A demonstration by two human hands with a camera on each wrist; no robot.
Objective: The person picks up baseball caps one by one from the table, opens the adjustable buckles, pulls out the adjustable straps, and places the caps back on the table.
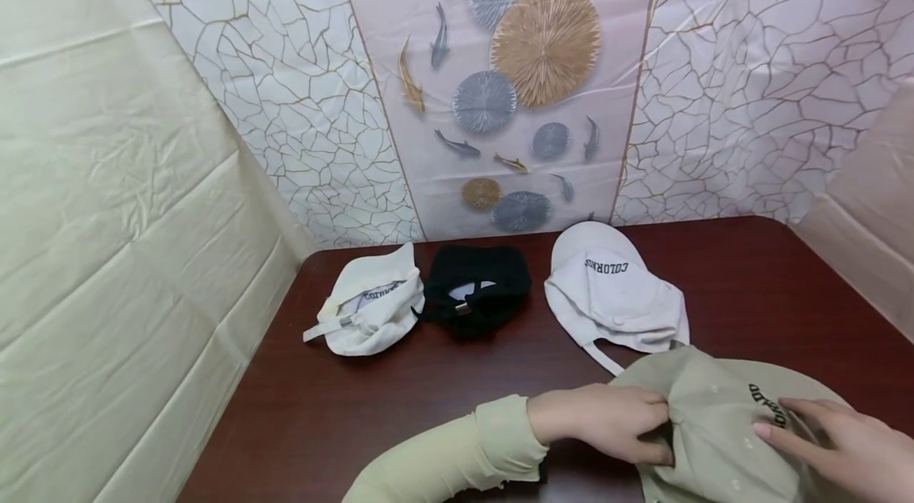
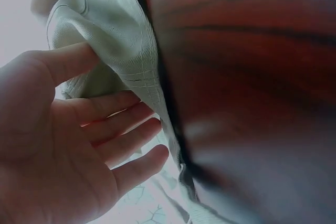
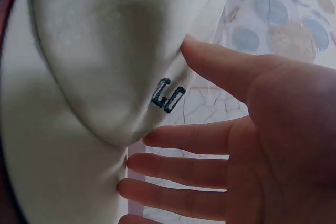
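Observation:
A khaki baseball cap (image 1: 714, 416) with dark lettering on its front lies at the near right of the table, its brim toward the right. My left hand (image 1: 607, 420) grips the cap's back edge, and in the left wrist view the thumb and fingers (image 2: 113, 129) lie on either side of the fabric. On the lettered front rests my right hand (image 1: 850, 443). Its fingers are spread and fairly straight, and the right wrist view has their tips touching the crown and brim (image 3: 58, 145).
Along the back of the dark red table (image 1: 400, 416) lie a cream-white cap (image 1: 378, 328), a black cap (image 1: 493, 273) and a white cap (image 1: 607, 289) lettered in black. The white cap's strap reaches close to the khaki one. Patterned cloth (image 1: 286, 90) hangs behind the table.

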